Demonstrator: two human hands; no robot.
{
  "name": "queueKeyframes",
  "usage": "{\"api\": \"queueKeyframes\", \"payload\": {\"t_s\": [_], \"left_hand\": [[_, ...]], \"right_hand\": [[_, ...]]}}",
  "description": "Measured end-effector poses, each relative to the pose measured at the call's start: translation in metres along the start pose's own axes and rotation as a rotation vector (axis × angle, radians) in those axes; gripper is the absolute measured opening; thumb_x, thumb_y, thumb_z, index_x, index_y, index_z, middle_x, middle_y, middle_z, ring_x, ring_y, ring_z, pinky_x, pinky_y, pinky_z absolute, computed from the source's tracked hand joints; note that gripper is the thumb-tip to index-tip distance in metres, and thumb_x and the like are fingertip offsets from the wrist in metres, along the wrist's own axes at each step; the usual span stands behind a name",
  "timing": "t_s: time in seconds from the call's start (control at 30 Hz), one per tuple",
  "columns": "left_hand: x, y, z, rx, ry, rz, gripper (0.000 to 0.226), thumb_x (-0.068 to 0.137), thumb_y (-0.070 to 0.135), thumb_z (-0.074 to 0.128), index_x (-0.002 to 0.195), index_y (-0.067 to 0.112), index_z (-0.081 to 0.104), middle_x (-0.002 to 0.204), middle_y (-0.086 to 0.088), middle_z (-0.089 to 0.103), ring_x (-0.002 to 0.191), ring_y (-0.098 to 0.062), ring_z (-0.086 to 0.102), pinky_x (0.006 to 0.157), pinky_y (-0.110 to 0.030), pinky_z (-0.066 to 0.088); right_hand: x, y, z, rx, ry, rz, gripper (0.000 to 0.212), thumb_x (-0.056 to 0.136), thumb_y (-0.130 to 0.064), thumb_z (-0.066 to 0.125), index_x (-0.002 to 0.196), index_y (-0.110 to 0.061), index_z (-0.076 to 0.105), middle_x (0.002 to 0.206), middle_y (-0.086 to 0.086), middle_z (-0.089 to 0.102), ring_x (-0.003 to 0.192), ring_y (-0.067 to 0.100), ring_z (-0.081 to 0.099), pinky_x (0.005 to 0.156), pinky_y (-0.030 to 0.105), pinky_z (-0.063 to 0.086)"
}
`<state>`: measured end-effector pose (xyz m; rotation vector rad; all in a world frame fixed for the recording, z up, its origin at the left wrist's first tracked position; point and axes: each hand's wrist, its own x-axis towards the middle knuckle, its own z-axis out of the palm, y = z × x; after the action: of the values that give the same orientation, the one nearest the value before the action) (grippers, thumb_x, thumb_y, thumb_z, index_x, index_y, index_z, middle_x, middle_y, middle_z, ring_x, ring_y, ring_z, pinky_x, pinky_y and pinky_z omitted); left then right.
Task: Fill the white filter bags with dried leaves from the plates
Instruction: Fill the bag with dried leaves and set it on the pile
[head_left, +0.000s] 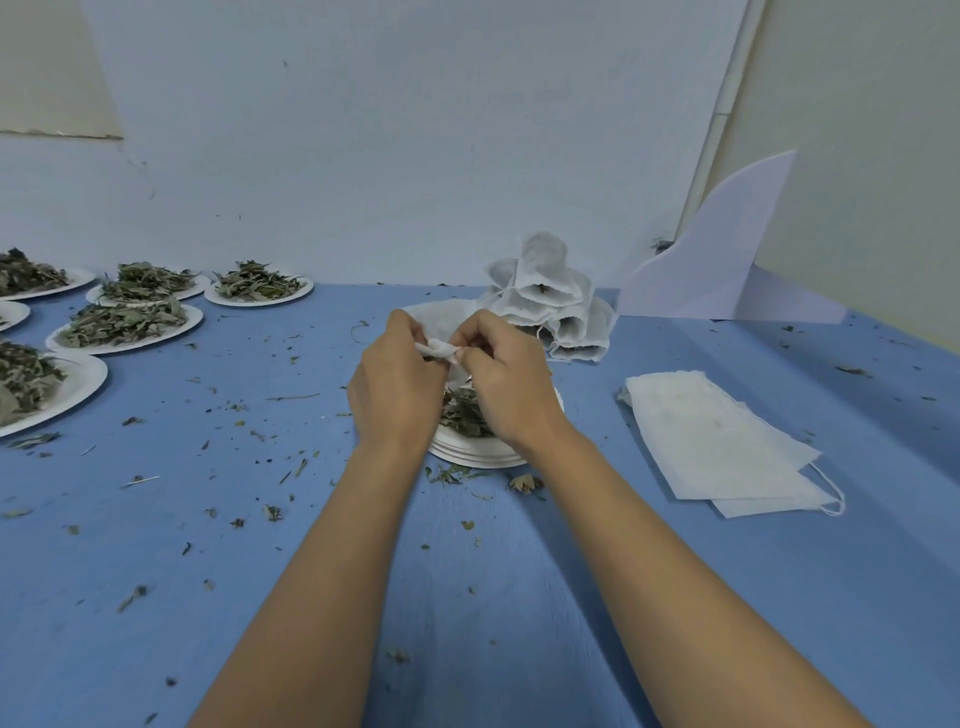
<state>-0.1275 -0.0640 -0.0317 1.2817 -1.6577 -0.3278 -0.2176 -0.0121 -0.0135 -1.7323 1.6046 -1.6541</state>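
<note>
- Far left: group of round white paper plates (192, 325), each heaped with dried grey-green leaves (122, 322). They sit close together near the table's rear-left edge, and some are cut off by the frame.
- Blue table top (208, 519): leaf crumbs and stems scattered across it, densest left of centre.
- Left hand (395, 384): back of hand faces the camera, fingers curled, pinching one edge of a small white filter bag (441, 351).
- The small white filter bag is held between both hands at centre, above a plate. Cannot tell how full it is.
- Right hand (506, 384): fingers curled, thumb and forefinger pinching the opposite edge of the same bag.
- Beneath the hands: short stack of white paper plates (478, 454), with a small heap of dried leaves (465, 413) on top.
- Behind, right of centre: pile of filled white filter bags (550, 296), stacked into a mound near the wall.
- Right: flat stack of empty white filter bags (711, 436) lying on the table, with a drawstring loop (831, 493) at its near corner.
- Rear right: curved white foam board piece (717, 260), upright.
</note>
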Motion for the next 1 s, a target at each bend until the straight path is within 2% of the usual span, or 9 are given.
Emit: {"api": "queueKeyframes", "payload": {"t_s": [0.1, 0.17, 0.27, 0.37, 0.57, 0.7, 0.8, 0.87, 1.0], "left_hand": [[0.001, 0.002, -0.001, 0.018, 0.031, -0.031, 0.019, 0.081, 0.017, 0.061, 0.088, 0.019, 0.043, 0.068, 0.006, 0.049, 0.067, -0.024, 0.048, 0.057, -0.032, 0.03], [0.002, 0.003, 0.0, -0.117, -0.002, -0.027, 0.023, 0.081, 0.022, 0.066, 0.09, 0.019, 0.045, 0.073, 0.007, 0.053, 0.069, -0.019, 0.051, 0.055, -0.029, 0.034], [0.002, 0.006, 0.0, -0.355, -0.113, 0.002, 0.03, 0.079, 0.024, 0.073, 0.095, 0.022, 0.047, 0.08, 0.015, 0.055, 0.072, 0.0, 0.054, 0.057, -0.008, 0.039], [0.003, 0.009, 0.001, -0.41, -0.169, -0.03, 0.026, 0.08, 0.019, 0.069, 0.098, 0.023, 0.051, 0.082, 0.016, 0.055, 0.072, 0.004, 0.053, 0.057, 0.0, 0.037], [0.003, 0.004, 0.001, -0.299, 0.004, -0.044, 0.014, 0.085, 0.015, 0.063, 0.085, 0.016, 0.048, 0.071, 0.012, 0.05, 0.061, -0.002, 0.046, 0.05, -0.007, 0.035], [0.005, 0.001, 0.0, -0.289, 0.089, -0.093, 0.014, 0.083, 0.01, 0.06, 0.08, 0.016, 0.048, 0.069, 0.01, 0.049, 0.058, -0.004, 0.044, 0.046, -0.014, 0.033], [0.006, 0.005, -0.001, -0.374, 0.132, -0.123, 0.019, 0.081, 0.013, 0.066, 0.087, 0.016, 0.048, 0.076, 0.008, 0.052, 0.066, -0.009, 0.048, 0.054, -0.015, 0.033], [0.008, 0.006, -0.003, -0.468, 0.157, -0.163, 0.027, 0.08, 0.019, 0.072, 0.092, 0.017, 0.048, 0.077, 0.01, 0.052, 0.068, -0.005, 0.05, 0.056, -0.011, 0.036], [0.013, -0.002, -0.002, -0.57, 0.148, -0.252, 0.02, 0.086, 0.02, 0.067, 0.097, 0.017, 0.051, 0.076, 0.009, 0.055, 0.068, -0.005, 0.054, 0.054, -0.008, 0.04]], "right_hand": [[0.001, -0.002, 0.001, -0.029, 0.002, -0.003, 0.019, 0.082, 0.004, 0.051, 0.074, -0.013, 0.055, 0.059, -0.009, 0.05, 0.054, -0.002, 0.045, 0.053, 0.01, 0.035], [0.003, 0.0, 0.001, -0.069, 0.032, 0.037, 0.013, 0.084, -0.002, 0.051, 0.08, -0.013, 0.058, 0.067, -0.007, 0.054, 0.062, 0.002, 0.047, 0.057, 0.013, 0.036], [0.006, 0.006, 0.0, -0.124, 0.129, 0.102, 0.01, 0.089, -0.009, 0.05, 0.091, -0.013, 0.058, 0.084, -0.003, 0.059, 0.078, 0.01, 0.051, 0.066, 0.022, 0.037], [0.008, 0.01, -0.005, -0.147, 0.192, 0.141, 0.008, 0.091, -0.011, 0.049, 0.091, -0.016, 0.056, 0.095, 0.002, 0.061, 0.083, 0.013, 0.052, 0.068, 0.023, 0.035], [0.004, 0.008, -0.004, -0.143, 0.115, 0.022, 0.008, 0.082, -0.007, 0.058, 0.082, -0.013, 0.063, 0.074, -0.001, 0.059, 0.07, 0.011, 0.05, 0.064, 0.022, 0.04], [0.0, 0.005, -0.002, -0.063, 0.066, 0.0, 0.011, 0.081, -0.005, 0.061, 0.078, -0.015, 0.064, 0.07, -0.006, 0.057, 0.063, 0.003, 0.047, 0.059, 0.011, 0.038], [0.003, 0.004, -0.007, 0.064, 0.069, 0.076, 0.01, 0.086, -0.011, 0.061, 0.088, -0.018, 0.068, 0.089, -0.006, 0.065, 0.083, 0.008, 0.056, 0.073, 0.016, 0.042], [0.008, 0.006, -0.014, 0.123, 0.053, 0.213, 0.02, 0.09, -0.019, 0.057, 0.108, -0.016, 0.066, 0.111, -0.004, 0.064, 0.101, 0.008, 0.056, 0.086, 0.021, 0.041], [0.009, 0.022, -0.022, -0.243, -0.155, 0.371, 0.063, 0.088, -0.046, 0.057, 0.144, -0.023, 0.037, 0.15, -0.001, 0.033, 0.139, 0.016, 0.029, 0.11, 0.036, 0.027]]}}
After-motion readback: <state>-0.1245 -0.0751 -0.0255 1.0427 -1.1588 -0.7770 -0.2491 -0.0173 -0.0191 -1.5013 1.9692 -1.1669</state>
